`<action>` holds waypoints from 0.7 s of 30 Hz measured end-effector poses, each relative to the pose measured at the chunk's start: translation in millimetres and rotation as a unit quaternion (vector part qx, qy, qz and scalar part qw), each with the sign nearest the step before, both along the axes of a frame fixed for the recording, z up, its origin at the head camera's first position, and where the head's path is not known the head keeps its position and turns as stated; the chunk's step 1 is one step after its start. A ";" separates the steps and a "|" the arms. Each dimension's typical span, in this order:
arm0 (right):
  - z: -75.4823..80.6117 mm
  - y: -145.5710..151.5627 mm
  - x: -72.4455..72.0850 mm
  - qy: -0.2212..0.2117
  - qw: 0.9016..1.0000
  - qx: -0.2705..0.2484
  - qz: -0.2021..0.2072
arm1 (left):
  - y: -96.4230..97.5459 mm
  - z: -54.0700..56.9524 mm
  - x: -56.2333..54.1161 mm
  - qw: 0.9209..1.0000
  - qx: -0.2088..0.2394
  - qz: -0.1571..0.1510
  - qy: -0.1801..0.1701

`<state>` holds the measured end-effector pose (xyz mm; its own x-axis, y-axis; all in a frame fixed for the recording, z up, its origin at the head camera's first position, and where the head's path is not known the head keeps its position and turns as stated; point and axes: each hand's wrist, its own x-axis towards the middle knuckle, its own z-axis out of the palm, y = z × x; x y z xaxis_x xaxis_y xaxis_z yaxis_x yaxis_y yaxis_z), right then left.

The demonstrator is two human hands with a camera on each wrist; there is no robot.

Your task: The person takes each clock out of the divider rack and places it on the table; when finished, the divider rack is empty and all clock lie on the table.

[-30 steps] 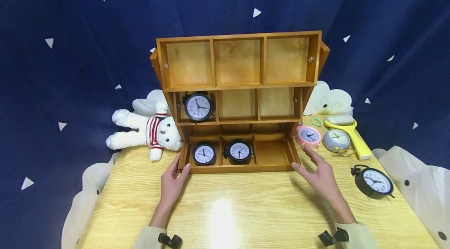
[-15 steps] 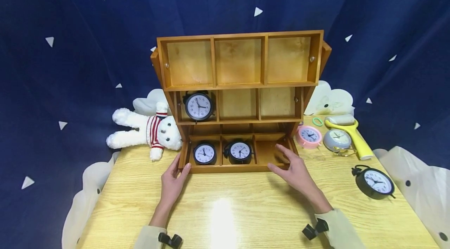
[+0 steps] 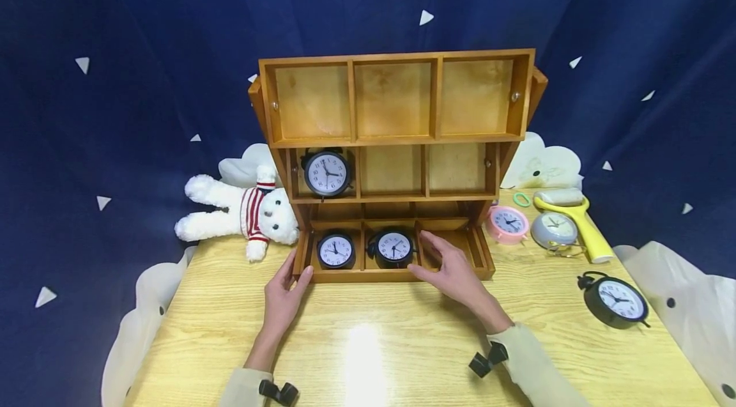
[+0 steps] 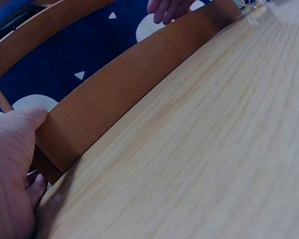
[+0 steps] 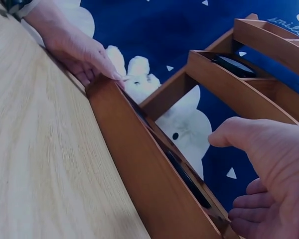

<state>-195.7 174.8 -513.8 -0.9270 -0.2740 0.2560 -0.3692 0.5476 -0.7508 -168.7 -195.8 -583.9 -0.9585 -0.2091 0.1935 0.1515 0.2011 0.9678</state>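
Observation:
A three-tier wooden shelf [image 3: 397, 140] with divided compartments stands on the table. My left hand [image 3: 282, 295] holds its front left corner, the thumb lying over the front board [image 4: 94, 119]. My right hand [image 3: 455, 274] is over the bottom tier's right compartment, thumb and fingers apart, close to the right side of the black alarm clock [image 3: 393, 247] in the middle compartment. Contact with that clock is not plain. Another black alarm clock [image 3: 335, 251] lies in the bottom left compartment. A third black clock [image 3: 327, 173] stands in the middle tier's left compartment.
A white plush bear [image 3: 253, 212] lies left of the shelf. On the right are a pink clock [image 3: 508, 224], a grey clock [image 3: 554, 229], a yellow-handled lint roller [image 3: 586, 231], a green ring [image 3: 521, 199], glasses [image 3: 566, 247] and a black alarm clock [image 3: 615, 299].
My right hand has moved left, from the shelf's front right corner across the bottom right compartment to beside the middle clock. The left hand stays at its corner.

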 end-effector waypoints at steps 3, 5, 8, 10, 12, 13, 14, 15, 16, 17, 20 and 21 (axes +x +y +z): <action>0.9 -6.6 -5.5 -0.009 1.000 0.017 0.009 | 0.9 0.6 -0.6 1.000 -0.001 0.001 0.004; 1.8 -10.5 -8.5 -0.017 0.999 0.030 0.012 | 1.3 0.6 -0.9 1.000 -0.002 0.001 0.005; 3.4 -17.0 -13.4 -0.028 0.998 0.052 0.011 | 1.1 -0.1 -2.0 1.000 0.001 -0.002 0.007; 4.4 -21.5 -16.8 -0.033 0.997 0.067 0.008 | 0.8 -0.8 -2.8 1.000 0.001 -0.005 0.006; 5.6 -26.5 -20.1 -0.037 0.996 0.079 0.005 | 0.5 -0.4 -3.0 1.000 -0.001 -0.004 0.001; 6.4 -29.0 -21.4 -0.041 0.996 0.081 0.004 | 0.4 -0.3 -3.0 1.000 -0.002 -0.002 -0.003; 7.0 -31.4 -22.7 -0.044 0.995 0.085 0.003 | 0.3 -0.2 -2.9 1.000 -0.002 -0.001 -0.007; 7.8 -33.9 -23.9 -0.048 0.995 0.088 0.003 | 0.3 -0.3 -3.0 1.000 -0.001 0.000 -0.010; 8.0 -36.2 -25.1 -0.051 0.995 0.091 0.002 | 0.2 -0.5 -3.1 1.000 -0.001 0.002 -0.014; 8.2 -38.6 -26.3 -0.055 0.994 0.099 0.000 | 0.3 -0.3 -3.0 1.000 -0.001 0.002 -0.017; 9.3 -44.7 -28.5 -0.065 0.991 0.117 -0.003 | 0.3 -0.8 -2.5 1.000 0.003 0.003 -0.020; 9.6 -46.5 -29.0 -0.067 0.990 0.123 -0.003 | 0.2 -0.8 -2.1 1.000 0.002 0.003 -0.021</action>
